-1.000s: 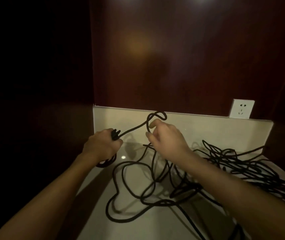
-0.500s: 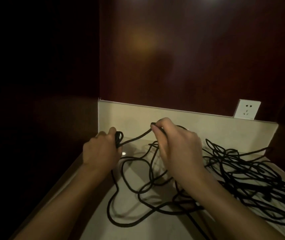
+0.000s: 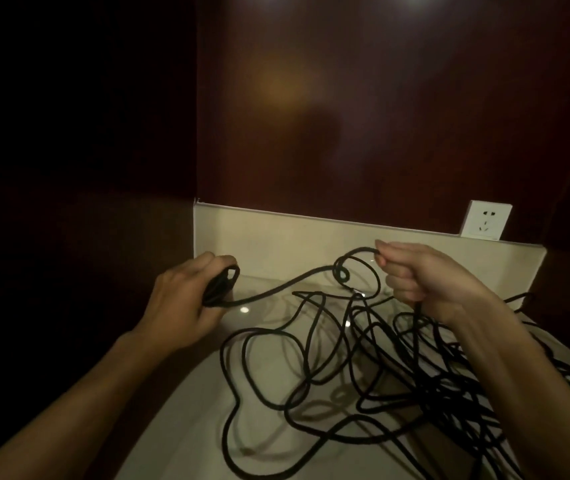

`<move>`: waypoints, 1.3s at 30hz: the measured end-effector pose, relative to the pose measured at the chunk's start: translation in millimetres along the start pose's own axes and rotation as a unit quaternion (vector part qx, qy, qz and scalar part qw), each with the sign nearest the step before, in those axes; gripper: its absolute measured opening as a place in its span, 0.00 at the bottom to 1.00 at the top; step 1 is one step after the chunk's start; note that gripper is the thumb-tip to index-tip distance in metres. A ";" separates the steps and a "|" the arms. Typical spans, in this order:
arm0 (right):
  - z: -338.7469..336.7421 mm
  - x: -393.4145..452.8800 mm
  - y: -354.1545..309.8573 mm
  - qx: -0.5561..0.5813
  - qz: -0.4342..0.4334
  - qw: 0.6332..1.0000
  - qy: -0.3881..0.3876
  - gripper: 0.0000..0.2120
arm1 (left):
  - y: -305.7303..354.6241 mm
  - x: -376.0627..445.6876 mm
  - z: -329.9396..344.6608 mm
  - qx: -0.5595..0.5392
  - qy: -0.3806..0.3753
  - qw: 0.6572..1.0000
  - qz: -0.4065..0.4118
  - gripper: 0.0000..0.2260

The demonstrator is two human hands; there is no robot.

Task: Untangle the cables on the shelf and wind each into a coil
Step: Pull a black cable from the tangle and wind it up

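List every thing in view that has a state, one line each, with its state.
left hand: grips a small wound coil of black cable.
coil: a few turns, held above the shelf.
right hand: fingers curled round the cable strand.
cable strand: spans between both hands, with a small loop.
cable pile: tangled, loose on the shelf.
wall socket: nothing plugged in.

Two hands, left (image 3: 186, 303) and right (image 3: 428, 278), one shelf (image 3: 186, 441), one wall socket (image 3: 486, 224), and a black cable tangle (image 3: 363, 358) whose cable count cannot be told.

Cable tangle (image 3: 449, 386) cut off right (bottom edge too).
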State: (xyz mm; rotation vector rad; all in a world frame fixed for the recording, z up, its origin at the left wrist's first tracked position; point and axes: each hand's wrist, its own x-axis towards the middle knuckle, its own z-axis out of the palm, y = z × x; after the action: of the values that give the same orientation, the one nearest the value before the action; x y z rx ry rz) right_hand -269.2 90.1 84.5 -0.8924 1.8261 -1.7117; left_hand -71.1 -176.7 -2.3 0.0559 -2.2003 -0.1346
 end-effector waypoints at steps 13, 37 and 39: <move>92.8 -14.7 65.2 -0.627 -0.392 0.633 0.231 0.12 | 96.1 63.3 5.8 -0.498 0.116 0.774 -0.374 0.08; 84.7 -34.0 6.5 -0.108 -0.221 0.968 -0.055 0.10 | 100.3 35.7 -30.3 -0.643 -0.170 0.671 -0.328 0.16; 89.0 -29.2 11.0 -0.098 -0.196 0.974 -0.050 0.15 | 107.4 33.4 -20.7 -0.651 -0.103 0.648 -0.382 0.18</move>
State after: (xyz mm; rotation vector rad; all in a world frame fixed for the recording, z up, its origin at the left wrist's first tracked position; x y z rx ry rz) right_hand -186.3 51.3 61.8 -1.4763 1.8650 -1.6862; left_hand -73.2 -74.6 49.3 0.1561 -1.6234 -2.2136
